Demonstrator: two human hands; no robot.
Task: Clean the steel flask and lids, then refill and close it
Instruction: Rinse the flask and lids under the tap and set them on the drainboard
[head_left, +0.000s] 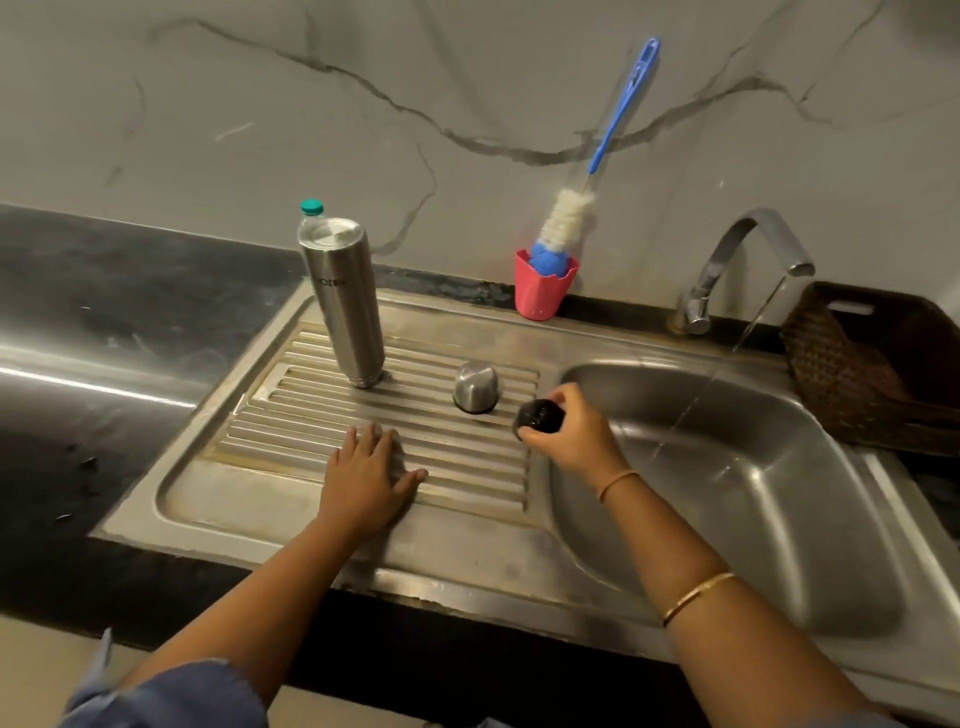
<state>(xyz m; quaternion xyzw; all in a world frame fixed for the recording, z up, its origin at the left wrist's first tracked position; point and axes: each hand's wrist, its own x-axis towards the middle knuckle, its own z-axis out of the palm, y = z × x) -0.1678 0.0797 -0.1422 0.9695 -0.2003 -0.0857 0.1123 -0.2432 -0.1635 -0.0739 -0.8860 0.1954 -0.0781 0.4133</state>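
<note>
Flask-cleaning station, as I see it through the head camera.

- Steel flask: upright on the ribbed drainboard, apparently mouth down, well apart from both hands.
- Steel cap: dome up on the drainboard, between the flask and my right hand.
- Black inner lid: held by the right fingers, which curl round it at the basin's left edge.
- Left hand: flat on the drainboard, fingers straight, holding nothing.
- Tap: running, its stream falling into the sink basin, to the right of the lid.
- Bottle brush: standing in a pink cup at the wall.

Step in hand, by my judgement: washing the lids, the inner one first. Next move calls for carrying the lid rightward under the stream and turning it so that water reaches its threads.
</note>
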